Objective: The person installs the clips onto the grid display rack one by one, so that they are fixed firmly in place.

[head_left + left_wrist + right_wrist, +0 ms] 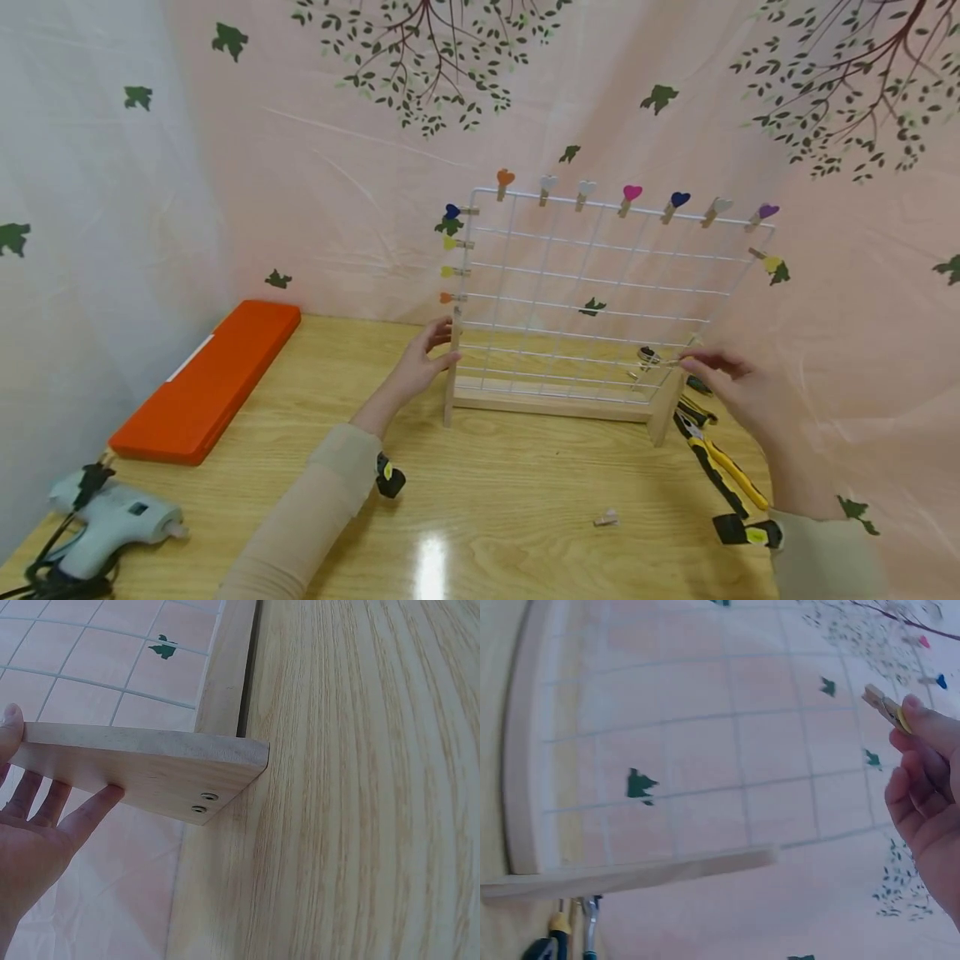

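A white wire grid (585, 283) stands in a wooden stand (555, 404) on the table, with small heart-topped clothespins clipped along its top and sides. My left hand (412, 362) holds the stand's left upright (142, 761), thumb at the front edge and fingers against the outer face. On the right, my right hand (731, 383) pinches a small wooden clothespin (885, 709) with a yellow top between thumb and fingers. In the right wrist view it is near the grid; whether it touches a wire I cannot tell.
Yellow-and-black pliers (720, 467) and other tools lie right of the stand. One loose clothespin (606, 518) rests on the table in front. At the left are an orange case (217, 383) and a glue gun (112, 517) with its cord. A printed cloth hangs behind.
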The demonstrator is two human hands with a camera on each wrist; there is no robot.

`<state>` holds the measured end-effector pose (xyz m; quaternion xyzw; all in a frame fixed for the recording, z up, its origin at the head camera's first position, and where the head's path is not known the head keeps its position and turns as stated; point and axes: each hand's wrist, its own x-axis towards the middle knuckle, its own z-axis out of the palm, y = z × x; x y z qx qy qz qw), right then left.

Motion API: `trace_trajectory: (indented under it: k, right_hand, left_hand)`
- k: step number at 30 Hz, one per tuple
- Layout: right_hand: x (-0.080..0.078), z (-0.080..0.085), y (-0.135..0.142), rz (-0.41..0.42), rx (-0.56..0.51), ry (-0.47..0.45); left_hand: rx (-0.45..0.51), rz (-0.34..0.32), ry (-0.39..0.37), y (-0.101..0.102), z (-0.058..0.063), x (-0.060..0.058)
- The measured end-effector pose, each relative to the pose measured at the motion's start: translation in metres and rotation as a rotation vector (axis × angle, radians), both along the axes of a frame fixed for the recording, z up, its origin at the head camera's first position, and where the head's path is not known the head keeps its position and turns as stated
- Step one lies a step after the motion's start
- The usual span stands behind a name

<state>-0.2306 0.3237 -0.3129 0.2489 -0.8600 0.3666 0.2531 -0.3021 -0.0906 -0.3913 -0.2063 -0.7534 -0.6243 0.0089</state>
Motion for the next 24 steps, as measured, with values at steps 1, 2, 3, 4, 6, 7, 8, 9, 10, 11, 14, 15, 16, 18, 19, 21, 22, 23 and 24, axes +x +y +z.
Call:
trace_trajectory:
  k: [1,2,3,4,6,7,8,9,10,11,14,15,16,18,19,21,22,23,24]
  right_hand:
    - [-0.001,0.006,0.004,-0.037,-0.036,0.041]
    - [-0.003,0.012,0.007,-0.066,-0.065,0.105]
    - [-0.005,0.018,0.011,-0.089,-0.100,0.161]
    - [-0.007,0.023,0.014,-0.108,-0.136,0.209]
    - [-0.012,0.033,0.019,-0.167,-0.244,0.253]
    - [-0.014,0.038,0.021,-0.205,-0.300,0.265]
    - [-0.017,0.042,0.024,-0.246,-0.355,0.282]
    - [-0.020,0.045,0.026,-0.297,-0.391,0.286]
    - [-0.022,0.048,0.027,-0.343,-0.427,0.287]
    - [-0.025,0.050,0.029,-0.381,-0.465,0.285]
    - [-0.031,0.051,0.032,-0.469,-0.521,0.297]
    - [-0.034,0.051,0.033,-0.488,-0.527,0.301]
    - [-0.035,0.050,0.034,-0.501,-0.537,0.303]
    - [-0.039,0.047,0.035,-0.523,-0.556,0.302]
    - [-0.041,0.045,0.035,-0.532,-0.560,0.302]
    - [-0.045,0.042,0.034,-0.534,-0.580,0.299]
    - [-0.047,0.040,0.034,-0.531,-0.585,0.299]
    - [-0.049,0.039,0.033,-0.527,-0.586,0.303]
    - [-0.051,0.038,0.032,-0.519,-0.587,0.312]
  left_hand:
    - [-0.002,0.000,0.000,0.000,0.000,0.000]
    - [-0.004,0.000,0.000,0.000,0.001,0.000]
    - [-0.005,0.000,-0.001,0.000,0.001,0.000]
    - [-0.006,-0.001,-0.002,0.000,0.002,0.000]
    - [-0.007,-0.003,-0.001,0.000,0.002,0.000]
    - [-0.008,-0.003,-0.002,0.000,0.002,0.000]
    - [-0.009,-0.002,-0.001,0.000,0.002,0.000]
    - [-0.010,-0.002,0.001,0.000,0.002,0.000]
    - [-0.010,-0.003,0.004,0.000,0.001,-0.001]
    - [-0.011,-0.003,0.012,0.000,0.001,-0.001]
    - [0.001,-0.005,0.025,-0.001,-0.006,-0.007]
    - [0.003,-0.004,0.028,-0.001,-0.009,-0.009]
    - [0.005,-0.002,0.032,-0.001,-0.011,-0.012]
    - [0.009,0.004,0.031,-0.002,-0.017,-0.016]
    - [0.010,0.009,0.029,-0.002,-0.020,-0.018]
    - [0.004,0.015,0.036,-0.002,-0.023,-0.020]
    - [0.005,0.019,0.036,-0.002,-0.024,-0.021]
    - [0.005,0.020,0.034,-0.001,-0.024,-0.021]
    - [0.005,0.022,0.031,-0.001,-0.024,-0.021]
